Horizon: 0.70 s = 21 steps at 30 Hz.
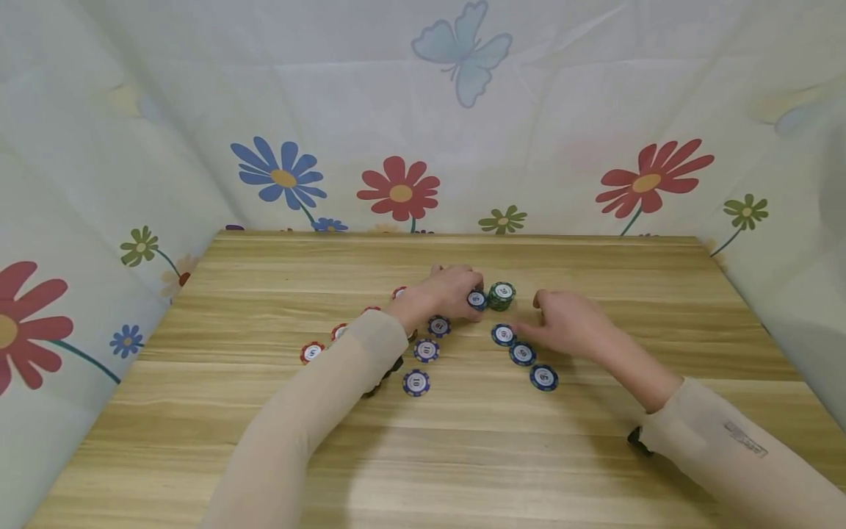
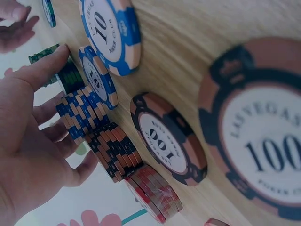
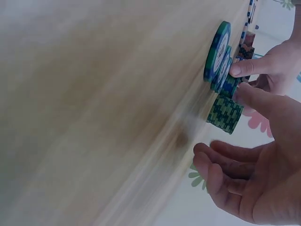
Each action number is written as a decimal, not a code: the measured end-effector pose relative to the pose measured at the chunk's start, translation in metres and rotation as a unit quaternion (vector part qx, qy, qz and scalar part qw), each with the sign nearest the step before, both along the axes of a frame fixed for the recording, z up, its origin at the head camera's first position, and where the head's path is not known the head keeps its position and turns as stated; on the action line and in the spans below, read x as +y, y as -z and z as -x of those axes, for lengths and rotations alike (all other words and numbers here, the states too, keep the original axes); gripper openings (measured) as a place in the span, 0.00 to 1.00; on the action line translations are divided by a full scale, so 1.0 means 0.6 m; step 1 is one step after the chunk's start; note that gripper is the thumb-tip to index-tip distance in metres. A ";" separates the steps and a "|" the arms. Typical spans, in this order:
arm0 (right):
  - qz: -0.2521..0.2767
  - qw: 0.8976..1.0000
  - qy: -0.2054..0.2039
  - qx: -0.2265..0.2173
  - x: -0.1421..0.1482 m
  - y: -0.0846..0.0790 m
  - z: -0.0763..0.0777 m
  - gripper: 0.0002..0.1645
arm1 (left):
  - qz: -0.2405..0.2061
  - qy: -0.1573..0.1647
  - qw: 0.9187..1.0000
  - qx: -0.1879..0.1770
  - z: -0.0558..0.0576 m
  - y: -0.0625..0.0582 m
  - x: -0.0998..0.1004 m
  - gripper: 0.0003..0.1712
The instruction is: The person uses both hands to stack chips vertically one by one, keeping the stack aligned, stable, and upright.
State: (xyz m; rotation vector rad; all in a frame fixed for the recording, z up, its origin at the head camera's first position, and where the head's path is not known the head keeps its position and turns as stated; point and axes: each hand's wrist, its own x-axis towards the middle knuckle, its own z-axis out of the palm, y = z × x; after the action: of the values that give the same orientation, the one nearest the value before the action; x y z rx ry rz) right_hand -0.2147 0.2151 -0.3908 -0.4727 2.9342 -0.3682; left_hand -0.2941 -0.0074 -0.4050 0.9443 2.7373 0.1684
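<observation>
My left hand [image 1: 449, 290] grips a short stack of blue-green poker chips [image 1: 476, 299], its thumb in front and its fingers behind. Touching or close beside it on the right is a taller green chip stack [image 1: 502, 294]. My right hand [image 1: 570, 323] hovers right of these, fingers loosely bent around nothing. Its thumb comes near a loose blue-green chip [image 1: 504, 335], first of a slanting row toward me. Past my left fingers, the left wrist view shows a blue stack [image 2: 80, 113], a brown-and-black stack [image 2: 115, 153] and a red stack [image 2: 155, 193].
Blue "10" chips [image 1: 426, 350] lie in a row right of my left forearm. Red chips [image 1: 313, 353] show on its other side, partly covered by the sleeve. Brown "100" chips [image 2: 164, 136] lie beneath that arm. A flowered cloth [image 1: 529, 110] hangs behind the wooden table [image 1: 463, 470].
</observation>
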 end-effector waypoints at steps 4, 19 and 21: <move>-0.017 1.000 -0.016 -0.005 0.003 0.001 -0.012 0.33 | -0.001 -0.002 1.000 0.000 0.002 0.000 -0.002 0.30; -0.043 0.997 -0.064 -0.032 -0.001 -0.006 -0.055 0.27 | -0.013 -0.005 1.000 -0.007 0.003 -0.001 -0.013 0.26; -0.045 0.996 -0.073 -0.032 -0.002 -0.006 -0.059 0.29 | -0.014 -0.004 1.000 -0.006 0.003 -0.001 -0.014 0.26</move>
State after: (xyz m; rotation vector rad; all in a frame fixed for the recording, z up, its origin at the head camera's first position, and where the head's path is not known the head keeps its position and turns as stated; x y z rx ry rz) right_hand -0.1791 0.2138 -0.3873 -0.6439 2.8183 -0.2268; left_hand -0.2961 -0.0156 -0.4044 0.9357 2.7357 0.2129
